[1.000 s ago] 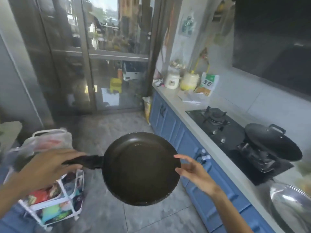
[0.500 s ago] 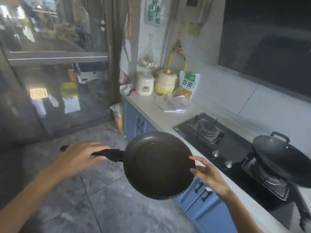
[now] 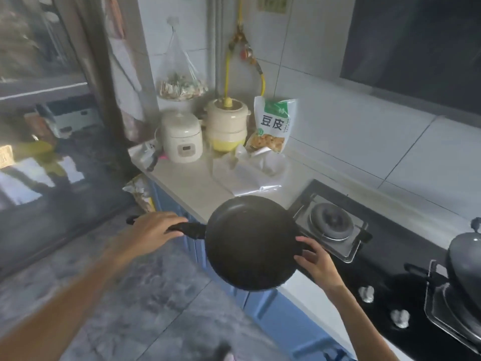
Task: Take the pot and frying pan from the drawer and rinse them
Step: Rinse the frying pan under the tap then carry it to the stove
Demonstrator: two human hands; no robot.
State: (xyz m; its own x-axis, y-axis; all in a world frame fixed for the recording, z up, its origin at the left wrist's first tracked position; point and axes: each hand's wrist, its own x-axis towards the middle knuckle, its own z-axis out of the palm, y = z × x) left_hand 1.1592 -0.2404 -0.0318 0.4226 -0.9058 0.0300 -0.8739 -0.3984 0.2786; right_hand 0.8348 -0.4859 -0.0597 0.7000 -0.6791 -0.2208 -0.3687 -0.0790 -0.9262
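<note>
The black frying pan [image 3: 251, 242] is hanging in the air, level and mouth-up, over the front edge of the pale countertop [image 3: 192, 188] — half above the counter, half above the blue cabinet fronts [image 3: 263, 306]. The left hand [image 3: 152, 227] is wrapping its fingers closed around the pan's black handle, whose tip is poking out beyond the knuckles. The right hand [image 3: 316, 259] is meeting the rim on the opposite side, fingers spread fairly wide and curling over the edge, steadying rather than gripping hard; whether the thumb is under the pan cannot be told.

Just past the right fingertips, the gas hob [image 3: 335, 225] is sitting with its near burner bare, and further along to the right a lidded dark wok [image 3: 466, 259] is resting on the second burner. Beyond the pan's far rim, a clear plastic bag [image 3: 247, 175] is lying on the counter, with a small white rice cooker [image 3: 182, 136], a cream stacked pot [image 3: 227, 123] and a green-and-white snack packet [image 3: 274, 125] standing against the tiled wall.

The step in hand looks like carrying the pan out of storage toward a rinse — the pan is already out, while the task's pot is not clearly identifiable. No sink or tap is showing, so the next move probably calls for keeping the pan level and finding the water.
</note>
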